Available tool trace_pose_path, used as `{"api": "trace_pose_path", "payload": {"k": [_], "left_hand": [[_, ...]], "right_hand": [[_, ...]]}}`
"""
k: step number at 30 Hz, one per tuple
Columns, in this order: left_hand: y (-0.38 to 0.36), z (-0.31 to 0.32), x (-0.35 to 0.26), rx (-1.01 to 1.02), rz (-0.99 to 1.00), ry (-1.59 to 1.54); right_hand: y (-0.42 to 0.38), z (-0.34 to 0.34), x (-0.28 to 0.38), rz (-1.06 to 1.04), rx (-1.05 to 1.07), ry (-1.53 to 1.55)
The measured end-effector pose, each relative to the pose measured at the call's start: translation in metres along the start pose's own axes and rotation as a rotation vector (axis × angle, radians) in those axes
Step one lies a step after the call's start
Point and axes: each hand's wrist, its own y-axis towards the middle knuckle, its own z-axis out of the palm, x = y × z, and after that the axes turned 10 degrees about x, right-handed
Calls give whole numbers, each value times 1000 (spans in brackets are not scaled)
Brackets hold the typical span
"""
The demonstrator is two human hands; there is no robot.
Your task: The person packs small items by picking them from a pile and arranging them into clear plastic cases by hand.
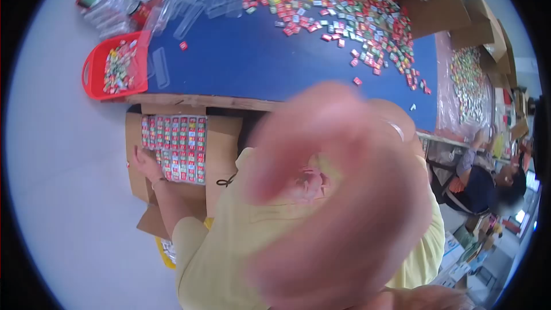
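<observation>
My left hand (pixel 146 163) reaches into an open cardboard carton (pixel 222 140) beside the table. Its fingers are stretched out and apart, right at the side of the clear packs (pixel 182 165). Those packs lie in rows in the carton and show small red, green and white pieces. Very near the camera, my right hand (pixel 338 132) looms large and smeared by motion over my yellow shirt. Its fingers are too blurred to read, and it hides part of my body and the table edge.
Loose small red and green pieces (pixel 344 8) spread over the blue table (pixel 241 60). Clear plastic trays (pixel 192 8) lie at the back left, near a red basket (pixel 92 72) of pieces. Cardboard boxes (pixel 436 8) stand at the right. A seated person (pixel 479 186) is farther right.
</observation>
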Motion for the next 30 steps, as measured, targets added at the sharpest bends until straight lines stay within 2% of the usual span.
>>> {"api": "trace_pose_path", "payload": {"k": [2,3,4,5,6,7,8,9,10,11,12,13,15,17,19,20,23,24,26,27,30], "left_hand": [[-1,3,-36,-12,-125,-338],[0,5,-50,-32,-132,-323],[5,6,-65,-77,132,-95],[15,15,-82,-101,396,130],[21,23,-102,-106,474,164],[27,38,-124,-108,554,182],[35,53,-146,-92,614,153],[44,55,-156,-82,664,147],[56,58,-159,-89,657,163],[68,67,-163,-68,611,189],[76,79,-167,-35,571,208],[79,85,-168,-16,575,215],[89,95,-172,115,487,292],[98,99,-178,155,443,332],[88,110,-191,151,422,607],[89,114,-192,137,420,611],[93,123,-183,212,387,603],[92,126,-179,186,376,579],[89,131,-178,148,362,525],[87,132,-182,153,378,529],[73,138,-195,110,387,517]], "right_hand": [[-9,-20,-19,-9,-34,-5],[-27,-49,-24,-23,-55,9],[-35,-61,-32,-49,-78,28],[-26,-40,-6,-65,-97,31],[36,64,27,-55,-119,20],[-3,-20,-34,-40,-132,0],[-11,-16,-8,-47,-139,-3],[12,30,47,-60,-159,14],[-55,-79,-9,-68,-179,22],[-51,-79,-32,-76,-191,21],[-12,-17,-1,-73,-205,10],[1,-2,-33,-58,-230,-1],[-7,-20,-11,-55,-258,-22],[-9,-25,-36,-78,-281,-34],[-52,-51,-46,355,97,-238],[-79,-48,-58,535,123,-94],[-162,-23,-66,934,63,-127],[-187,-18,-62,925,58,-126],[-222,-13,-51,1186,69,-10],[-213,-15,-50,1190,52,-15],[-174,-31,-32,1085,-257,449]]}}
